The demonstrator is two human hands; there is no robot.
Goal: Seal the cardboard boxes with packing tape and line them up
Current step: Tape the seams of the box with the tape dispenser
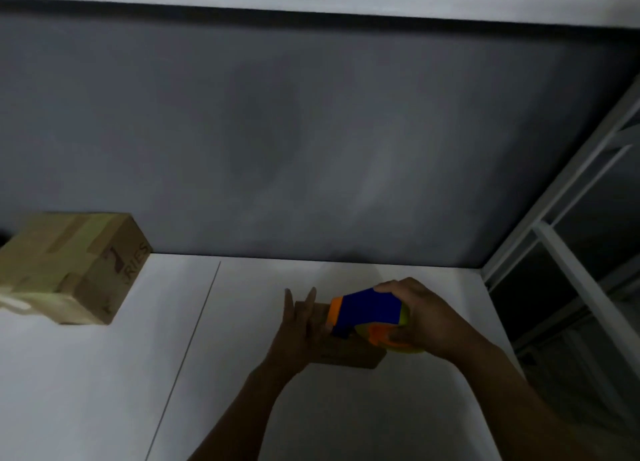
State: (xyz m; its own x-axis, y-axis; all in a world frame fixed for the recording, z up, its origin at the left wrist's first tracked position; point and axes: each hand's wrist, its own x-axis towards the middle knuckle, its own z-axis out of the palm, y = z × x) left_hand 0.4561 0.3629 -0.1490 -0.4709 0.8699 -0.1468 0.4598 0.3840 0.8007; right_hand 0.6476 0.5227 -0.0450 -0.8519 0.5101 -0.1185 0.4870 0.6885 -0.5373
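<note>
Small box (pixel 346 355): beneath right hand (pixel 426 318) gripping tape dispenser (pixel 367 313); left hand (pixel 299 327) braces it, fingers straight. Sealing apparently underway. Big box (pixel 69 266), far left of both hands: taped (lining-up seemingly pending).

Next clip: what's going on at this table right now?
A person is taping a small cardboard box on the white table. The right hand grips a blue and orange tape dispenser held at the box's top. The left hand, fingers straight, steadies the box's left side. A larger cardboard box, already carrying tape strips, sits apart at the table's far left.
</note>
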